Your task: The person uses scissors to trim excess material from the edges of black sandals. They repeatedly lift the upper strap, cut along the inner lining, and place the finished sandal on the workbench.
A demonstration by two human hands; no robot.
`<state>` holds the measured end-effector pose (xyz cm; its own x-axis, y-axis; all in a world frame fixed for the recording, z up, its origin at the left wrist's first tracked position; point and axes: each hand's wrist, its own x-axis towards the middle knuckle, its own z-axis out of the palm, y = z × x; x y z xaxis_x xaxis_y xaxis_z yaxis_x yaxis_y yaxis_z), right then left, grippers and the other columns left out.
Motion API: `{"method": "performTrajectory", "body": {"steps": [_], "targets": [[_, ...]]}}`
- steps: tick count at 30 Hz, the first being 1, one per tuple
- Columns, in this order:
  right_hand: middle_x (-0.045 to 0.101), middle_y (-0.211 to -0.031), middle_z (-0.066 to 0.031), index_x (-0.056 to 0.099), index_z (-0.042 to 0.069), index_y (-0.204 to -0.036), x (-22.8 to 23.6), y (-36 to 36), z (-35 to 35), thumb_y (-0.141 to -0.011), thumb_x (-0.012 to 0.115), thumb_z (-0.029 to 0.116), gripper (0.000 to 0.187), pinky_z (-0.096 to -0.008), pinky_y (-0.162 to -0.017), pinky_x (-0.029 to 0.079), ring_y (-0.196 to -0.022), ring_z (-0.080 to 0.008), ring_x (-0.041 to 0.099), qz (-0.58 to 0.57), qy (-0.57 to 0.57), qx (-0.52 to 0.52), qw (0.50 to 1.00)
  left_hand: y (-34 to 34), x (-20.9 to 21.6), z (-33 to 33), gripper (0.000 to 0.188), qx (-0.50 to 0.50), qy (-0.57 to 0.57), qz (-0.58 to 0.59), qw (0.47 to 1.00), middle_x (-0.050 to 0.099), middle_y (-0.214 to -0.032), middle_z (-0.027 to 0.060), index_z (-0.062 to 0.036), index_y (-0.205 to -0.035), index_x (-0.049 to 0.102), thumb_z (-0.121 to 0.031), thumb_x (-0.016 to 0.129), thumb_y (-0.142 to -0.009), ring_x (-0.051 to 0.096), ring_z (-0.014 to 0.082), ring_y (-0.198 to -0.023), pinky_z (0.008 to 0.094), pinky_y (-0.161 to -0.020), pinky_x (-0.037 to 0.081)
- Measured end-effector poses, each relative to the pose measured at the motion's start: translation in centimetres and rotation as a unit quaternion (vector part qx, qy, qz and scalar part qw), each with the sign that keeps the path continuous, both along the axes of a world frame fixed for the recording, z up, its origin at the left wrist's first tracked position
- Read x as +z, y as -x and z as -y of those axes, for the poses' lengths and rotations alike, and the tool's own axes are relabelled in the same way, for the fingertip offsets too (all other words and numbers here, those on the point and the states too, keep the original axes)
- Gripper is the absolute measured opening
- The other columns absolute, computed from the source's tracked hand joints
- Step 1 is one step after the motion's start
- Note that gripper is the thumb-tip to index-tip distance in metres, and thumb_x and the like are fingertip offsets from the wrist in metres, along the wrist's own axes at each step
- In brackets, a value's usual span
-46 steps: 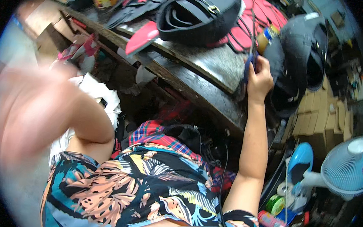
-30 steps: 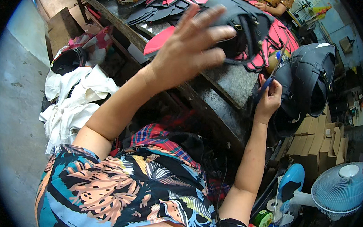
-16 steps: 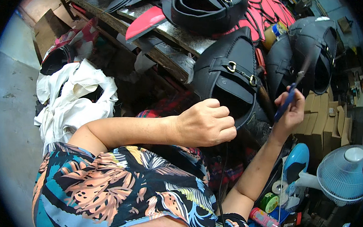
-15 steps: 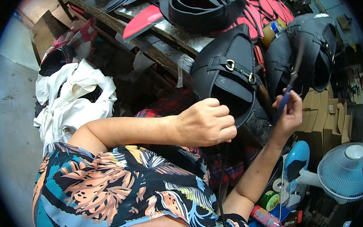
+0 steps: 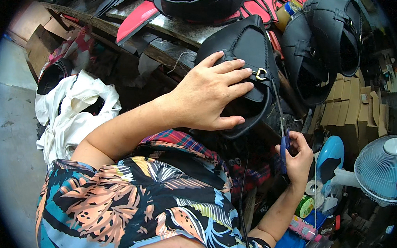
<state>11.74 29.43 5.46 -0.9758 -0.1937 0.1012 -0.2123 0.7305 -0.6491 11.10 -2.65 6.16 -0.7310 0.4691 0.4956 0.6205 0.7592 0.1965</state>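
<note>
A black leather shoe upper point(image 5: 243, 38) with stitched edging and a gold buckle on its strap sits at the near edge of the workbench. My left hand point(image 5: 213, 89) rests on it, fingers spread across the strap and partly covering it. To its right, my right hand point(image 5: 300, 156) is closed round the blue handles of a pair of scissors point(image 5: 282, 147). The narrow blades point up and away, along the right side of the upper, and look almost together. Whether the blades touch the upper, I cannot tell.
Other black shoe uppers point(image 5: 334, 39) stand at the right. A thick black strap-like roll point(image 5: 197, 6) and red-and-black sole pieces point(image 5: 136, 20) lie on the bench point(image 5: 177, 33). White cloth point(image 5: 71, 109) heaps at the left. A fan point(image 5: 380, 168) and cardboard boxes point(image 5: 349, 105) are at the right.
My left hand has gone from a closed fist in front of the upper to lying spread on it. My right hand has lowered the scissors, bringing the blades near the upper's right side.
</note>
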Motion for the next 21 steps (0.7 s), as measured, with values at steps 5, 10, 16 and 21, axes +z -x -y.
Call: {"method": "performTrajectory", "body": {"steps": [5,10,16,21], "targets": [[0.063,-0.066,-0.0074,0.069,0.005,-0.100,1.0,-1.0,0.1,-0.069,0.089,0.026,0.042,-0.0318,-0.058,0.046,-0.059,-0.0182,0.062,-0.018,-0.068,-0.014,0.997,-0.4,-0.3,0.1,0.062,0.003,0.007,0.005,1.000,0.059,-0.141,0.0152,-0.0082,-0.129,0.066,-0.045,0.071,-0.079,0.051,0.0331,-0.136,0.0560,-0.117,0.032],[0.065,-0.066,-0.0089,0.070,0.005,-0.096,2.3,-1.7,0.3,-0.066,0.091,0.028,0.043,-0.0333,-0.056,0.047,-0.057,-0.0211,0.063,-0.026,-0.096,-0.045,0.994,-0.6,-0.3,0.1,0.060,0.002,0.004,0.001,1.000,0.059,-0.140,0.0151,-0.0080,-0.127,0.067,-0.044,0.071,-0.079,0.051,0.0333,-0.136,0.0562,-0.116,0.032],[0.066,-0.065,-0.0096,0.070,0.007,-0.093,3.9,-1.1,0.8,-0.067,0.091,0.032,0.041,-0.0351,-0.056,0.047,-0.057,-0.0252,0.065,-0.028,-0.147,-0.049,0.988,-0.7,-0.2,0.1,0.059,-0.003,0.008,0.000,1.000,0.059,-0.140,0.0150,-0.0083,-0.127,0.067,-0.043,0.071,-0.080,0.050,0.0340,-0.136,0.0565,-0.117,0.031],[0.067,-0.066,-0.0098,0.071,0.008,-0.090,3.7,-0.5,0.9,-0.069,0.089,0.037,0.040,-0.0372,-0.056,0.048,-0.059,-0.0280,0.067,-0.055,-0.151,-0.025,0.987,-0.7,-0.1,0.2,0.057,-0.002,0.017,-0.002,1.000,0.060,-0.139,0.0152,-0.0079,-0.125,0.068,-0.042,0.072,-0.079,0.051,0.0338,-0.135,0.0564,-0.116,0.031]]}}
